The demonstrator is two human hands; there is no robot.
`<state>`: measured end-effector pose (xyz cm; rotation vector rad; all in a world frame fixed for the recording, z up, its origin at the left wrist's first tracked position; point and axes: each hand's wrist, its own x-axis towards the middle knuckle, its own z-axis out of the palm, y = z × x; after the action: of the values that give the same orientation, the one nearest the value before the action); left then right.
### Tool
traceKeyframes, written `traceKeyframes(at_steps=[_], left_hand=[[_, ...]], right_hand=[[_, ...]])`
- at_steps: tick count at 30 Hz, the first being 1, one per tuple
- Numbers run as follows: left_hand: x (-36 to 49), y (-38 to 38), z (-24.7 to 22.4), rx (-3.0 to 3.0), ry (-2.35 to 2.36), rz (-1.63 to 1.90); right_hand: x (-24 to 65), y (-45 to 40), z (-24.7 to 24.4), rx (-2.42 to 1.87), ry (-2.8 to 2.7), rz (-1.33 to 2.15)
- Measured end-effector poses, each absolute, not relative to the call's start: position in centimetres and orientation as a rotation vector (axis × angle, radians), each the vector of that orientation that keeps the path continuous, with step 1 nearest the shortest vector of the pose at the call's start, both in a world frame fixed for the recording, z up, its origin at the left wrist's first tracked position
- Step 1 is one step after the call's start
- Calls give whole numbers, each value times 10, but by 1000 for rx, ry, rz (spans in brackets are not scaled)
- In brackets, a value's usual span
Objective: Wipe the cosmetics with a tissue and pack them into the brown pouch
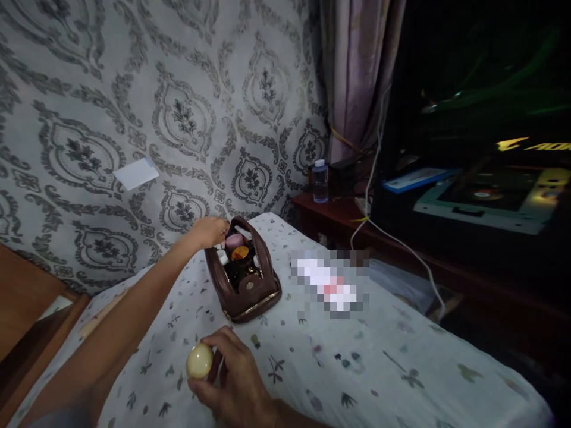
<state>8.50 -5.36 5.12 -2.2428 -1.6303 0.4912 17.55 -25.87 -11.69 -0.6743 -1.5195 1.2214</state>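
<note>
Cream, glossy: one round piece [199, 361], held between thumb and fingers of the right hand [238, 377]. Brown: one bag [245, 301], unzipped, just beyond that grip. Left hand [210, 232]: at the bag's rim, fingertips partly hidden; whether it holds anything cannot be told. Pink: one jar [234, 241], in the bag, just beside the left hand. Amber: one lid [241, 254], next to the jar. White, patterned: one sheet [321, 362], beneath both hands. Clear: one bottle [320, 183], well beyond the right grip, rightward.
</note>
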Motion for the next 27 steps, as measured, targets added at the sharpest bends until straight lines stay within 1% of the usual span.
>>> traceKeyframes(at_steps=[6, 9, 13, 17, 19, 22, 27], left_hand=[[79, -54, 52, -2293, -1691, 469], [79, -57, 55, -2317, -1701, 465], [76, -60, 56, -2328, -1739, 434], [68, -59, 53, -2365, -1763, 361], [64, -57, 51, -2379, -1761, 317], [60, -55, 49, -2394, -1762, 276], [57, -51, 45, -2432, -1736, 247]], right_hand=[[175, -257, -117, -671, -1497, 1196], [180, -255, -109, -704, -1460, 1135], [207, -236, -77, -693, -1438, 977], [243, -185, -30, -765, -1470, 743], [253, -153, -11, -843, -1549, 692], [253, -110, 9, -1074, -1763, 501], [230, -82, 24, -1346, -2195, 271]])
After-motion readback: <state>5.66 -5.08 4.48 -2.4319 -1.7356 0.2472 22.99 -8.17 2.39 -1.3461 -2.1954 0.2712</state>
